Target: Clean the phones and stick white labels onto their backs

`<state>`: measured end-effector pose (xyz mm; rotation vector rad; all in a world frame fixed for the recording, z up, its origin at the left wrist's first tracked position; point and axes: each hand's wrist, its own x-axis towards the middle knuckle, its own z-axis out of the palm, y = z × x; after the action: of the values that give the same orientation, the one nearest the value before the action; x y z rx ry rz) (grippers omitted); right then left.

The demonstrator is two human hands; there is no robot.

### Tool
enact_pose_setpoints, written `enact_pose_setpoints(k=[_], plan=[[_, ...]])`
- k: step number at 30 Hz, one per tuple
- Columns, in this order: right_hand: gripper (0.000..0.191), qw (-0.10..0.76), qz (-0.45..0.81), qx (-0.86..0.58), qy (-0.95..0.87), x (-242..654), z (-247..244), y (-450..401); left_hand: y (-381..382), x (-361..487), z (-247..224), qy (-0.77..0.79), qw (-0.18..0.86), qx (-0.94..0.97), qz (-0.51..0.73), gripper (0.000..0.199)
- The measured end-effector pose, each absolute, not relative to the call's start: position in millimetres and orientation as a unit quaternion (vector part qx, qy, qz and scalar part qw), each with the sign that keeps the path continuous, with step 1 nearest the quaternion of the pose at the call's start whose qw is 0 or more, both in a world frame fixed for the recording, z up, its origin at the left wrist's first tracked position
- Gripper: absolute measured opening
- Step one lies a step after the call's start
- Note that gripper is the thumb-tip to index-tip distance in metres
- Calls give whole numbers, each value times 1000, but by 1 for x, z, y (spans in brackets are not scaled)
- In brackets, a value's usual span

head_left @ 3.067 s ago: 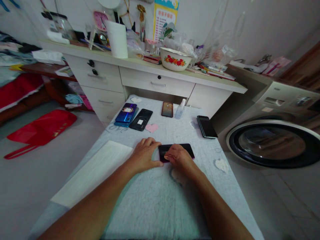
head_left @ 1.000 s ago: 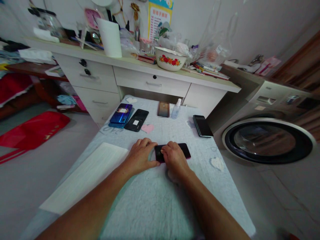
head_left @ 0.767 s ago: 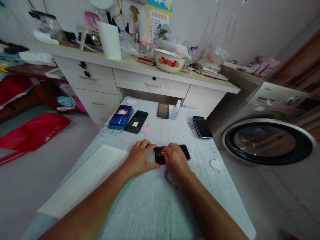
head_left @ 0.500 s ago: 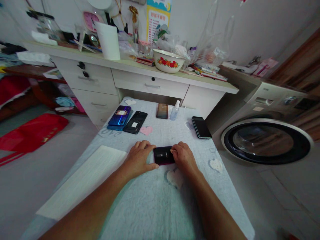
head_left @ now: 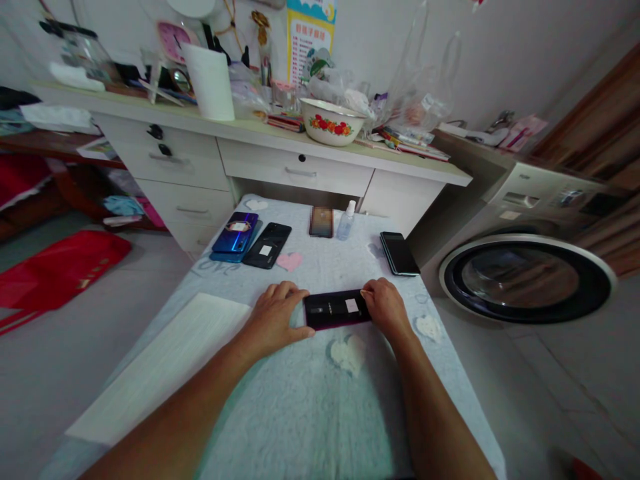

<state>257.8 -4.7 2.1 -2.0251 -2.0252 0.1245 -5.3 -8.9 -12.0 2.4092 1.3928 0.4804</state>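
Observation:
A dark phone with a small white label lies back up on the cloth-covered table. My left hand holds its left end, thumb at the near corner and fingers at the far corner. At the phone's right end is my right hand, its fingers pressed together with a small pale bit at the fingertips, too small to name. Behind them are a black phone, a blue phone on top of another blue one, a brown card-like item and a clear spray bottle. More dark phones are stacked to the right.
A pale flat strip lies on the table's left side. Beyond the table stands a white desk with a floral bowl and a white bin. To the right is a washing machine; a red bag rests on the floor.
My right hand has moved right along the phone to its right end, and the white label now shows. My left hand stays at the left end. The view has shifted slightly.

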Motion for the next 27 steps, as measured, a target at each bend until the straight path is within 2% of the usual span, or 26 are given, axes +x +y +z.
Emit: enact_pose_setpoints(k=[10,22,27], plan=[[15,146,30,-692,-707,243,0,-6,-9,-3,-10,494,158,839,164,65],[15,173,95,-571,-797,212,-3,-14,-8,-3,-12,489,153,841,172,63],[16,178,86,-590,-782,224,-5,-7,-7,-4,-14,487,148,843,172,64]])
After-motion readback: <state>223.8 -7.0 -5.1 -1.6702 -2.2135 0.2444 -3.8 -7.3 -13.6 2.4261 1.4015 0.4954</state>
